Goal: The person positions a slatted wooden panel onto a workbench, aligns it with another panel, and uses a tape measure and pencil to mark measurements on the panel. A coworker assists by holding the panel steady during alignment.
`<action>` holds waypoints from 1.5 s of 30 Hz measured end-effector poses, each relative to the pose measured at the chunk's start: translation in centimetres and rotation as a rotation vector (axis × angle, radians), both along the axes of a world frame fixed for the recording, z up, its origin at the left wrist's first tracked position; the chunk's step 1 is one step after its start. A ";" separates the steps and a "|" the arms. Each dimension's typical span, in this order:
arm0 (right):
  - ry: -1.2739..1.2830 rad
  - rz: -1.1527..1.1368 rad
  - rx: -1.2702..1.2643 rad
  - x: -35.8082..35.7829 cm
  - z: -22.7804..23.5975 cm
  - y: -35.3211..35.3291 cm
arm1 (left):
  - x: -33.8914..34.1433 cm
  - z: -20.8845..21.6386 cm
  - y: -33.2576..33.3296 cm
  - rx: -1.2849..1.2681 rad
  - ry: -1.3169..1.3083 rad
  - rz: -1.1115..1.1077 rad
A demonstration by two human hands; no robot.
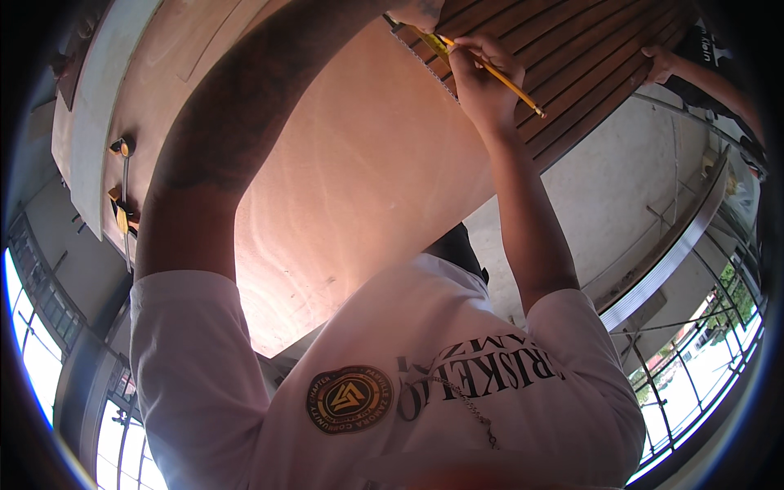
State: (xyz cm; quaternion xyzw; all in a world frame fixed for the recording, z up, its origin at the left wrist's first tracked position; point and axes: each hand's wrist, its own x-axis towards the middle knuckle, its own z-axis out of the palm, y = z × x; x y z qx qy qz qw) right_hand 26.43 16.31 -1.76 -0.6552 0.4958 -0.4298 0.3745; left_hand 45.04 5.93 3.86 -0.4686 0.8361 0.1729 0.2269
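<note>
My right hand (487,77) is closed round a yellow pencil (516,91), which slants across the fingers. It rests by the seam between a pale plywood sheet (351,155) and a dark brown slatted panel (572,57). A short stretch of yellow measuring tape (438,47) lies between my hands along the panel's end. My left hand (419,12) is at the top edge of the view, partly cut off, its fingers bent over the tape's far end. The rest of the tape is hidden.
Another person's hand (660,64) touches the slatted panel's right edge. A bar clamp (124,184) with yellow-and-black parts sits at the plywood's left side. A long curved-looking metal-edged beam (661,278) and barred openings lie at the right.
</note>
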 end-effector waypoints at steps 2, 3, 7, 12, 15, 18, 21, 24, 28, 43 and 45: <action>-0.002 0.006 -0.013 0.1 -0.1 0.0 | -0.1 0.3 0.1 -0.006 -0.019 -0.028; -0.002 0.009 -0.012 0.1 -0.1 0.0 | -0.2 0.4 0.1 -0.009 -0.028 -0.044; -0.077 -0.022 0.053 -0.1 0.2 -0.3 | -0.5 0.8 0.3 0.024 -0.050 0.087; 0.032 0.002 0.019 0.3 0.6 -0.2 | -0.3 0.8 0.6 -0.004 -0.006 0.122; 0.020 0.022 0.083 0.2 1.0 -0.4 | -0.4 1.1 0.8 0.019 -0.003 0.143; 0.060 0.036 0.155 -0.2 1.6 -0.4 | -0.6 1.7 1.1 0.113 0.028 0.121; 0.079 0.029 0.171 0.4 2.2 -0.9 | -0.5 2.2 1.3 0.025 0.029 0.201; -0.167 0.023 0.260 -1.2 3.5 -0.9 | -0.4 1.9 1.4 0.046 0.013 0.213; -0.162 -0.003 0.071 -9.1 7.1 2.2 | 0.0 1.4 2.3 -0.075 0.060 0.217; -0.630 -0.486 0.260 -37.9 11.1 9.8 | -17.2 5.8 26.7 -0.150 0.640 0.780; -0.665 -0.441 0.310 -40.1 11.4 9.7 | -23.0 6.0 26.9 -0.178 0.709 0.715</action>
